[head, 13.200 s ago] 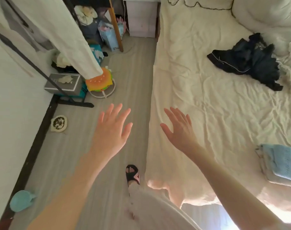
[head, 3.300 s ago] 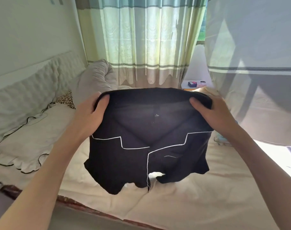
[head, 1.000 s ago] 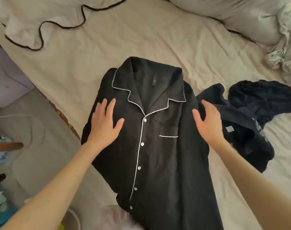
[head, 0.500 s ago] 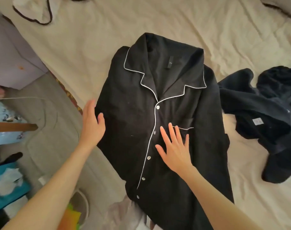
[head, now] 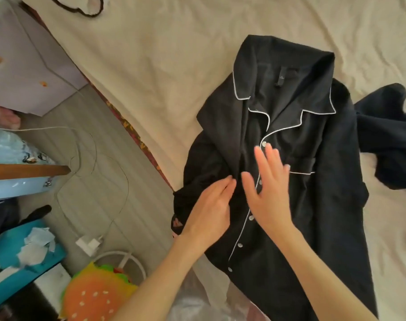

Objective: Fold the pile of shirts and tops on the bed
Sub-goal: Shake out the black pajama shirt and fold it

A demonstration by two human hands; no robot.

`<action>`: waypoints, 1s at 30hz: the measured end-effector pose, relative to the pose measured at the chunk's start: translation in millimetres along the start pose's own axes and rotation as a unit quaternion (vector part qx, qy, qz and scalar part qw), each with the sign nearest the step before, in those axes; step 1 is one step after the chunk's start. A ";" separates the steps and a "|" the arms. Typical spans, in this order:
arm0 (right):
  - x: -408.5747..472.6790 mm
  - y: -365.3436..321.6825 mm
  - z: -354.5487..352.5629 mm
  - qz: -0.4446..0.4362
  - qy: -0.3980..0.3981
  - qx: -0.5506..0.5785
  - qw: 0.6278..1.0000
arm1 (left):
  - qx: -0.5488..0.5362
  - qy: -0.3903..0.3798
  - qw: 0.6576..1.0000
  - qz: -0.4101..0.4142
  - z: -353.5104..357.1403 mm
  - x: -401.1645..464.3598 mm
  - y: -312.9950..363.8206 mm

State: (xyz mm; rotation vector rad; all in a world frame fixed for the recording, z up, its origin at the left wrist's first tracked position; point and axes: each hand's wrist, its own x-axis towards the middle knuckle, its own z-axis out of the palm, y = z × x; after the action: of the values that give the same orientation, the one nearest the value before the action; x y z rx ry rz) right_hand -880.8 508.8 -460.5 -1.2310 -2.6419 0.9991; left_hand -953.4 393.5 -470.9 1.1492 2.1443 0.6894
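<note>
The black pajama shirt (head: 301,193) lies face up on the bed (head: 162,66), soft and limp. The left hand (head: 209,209) pinches its folded-in left side; the right hand (head: 267,188) presses flat, released. Best gripped at seams or shoulders.

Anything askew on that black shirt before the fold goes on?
Yes. The black shirt lies buttons-up on the bed, but its left side is bunched where the left hand holds it. A dark garment lies crumpled beside it.
</note>
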 end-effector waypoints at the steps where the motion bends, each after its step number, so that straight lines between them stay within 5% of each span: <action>1: 4.6 -8.4 8.2 -0.040 -0.013 -0.018 0.999 | -0.021 0.014 1.000 0.014 -5.3 -0.7 -8.3; 5: 35.2 -14.2 41.0 -0.006 -0.083 -0.037 0.996 | -0.141 0.126 0.967 -0.171 -35.7 19.3 -53.3; 8: 44.3 -6.2 51.2 0.060 -0.111 0.006 0.992 | -0.191 0.037 0.941 -0.277 -43.7 46.9 -82.1; 11: 42.7 -8.4 47.8 0.071 -0.121 0.025 0.990 | -0.201 -0.012 0.939 -0.279 -38.0 63.4 -90.2; 15: 45.4 -15.6 40.1 0.105 -0.149 0.058 0.982 | -0.237 0.025 0.936 -0.258 -60.8 57.8 -96.9; 20: 52.6 -20.0 40.2 0.121 -0.183 0.009 0.976 | -0.178 0.265 0.917 -0.240 -155.4 43.0 -120.0; 23: 55.4 -19.7 44.3 0.112 -0.204 -0.060 0.971 | -0.109 0.341 0.911 -0.206 -208.5 46.2 -122.0; 26: 58.0 -22.0 47.3 0.109 -0.221 -0.111 0.963 | -0.033 0.325 0.921 -0.210 -222.9 52.2 -124.9; 30: 60.1 -23.1 44.3 0.108 -0.229 -0.108 0.961 | 0.005 0.206 0.943 -0.260 -202.9 57.7 -135.4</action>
State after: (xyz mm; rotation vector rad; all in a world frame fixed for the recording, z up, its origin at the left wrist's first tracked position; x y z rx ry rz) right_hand -950.7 516.7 -494.5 -1.5206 -3.0877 1.1750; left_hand -1197.3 344.5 -439.8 0.4128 2.6485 0.7113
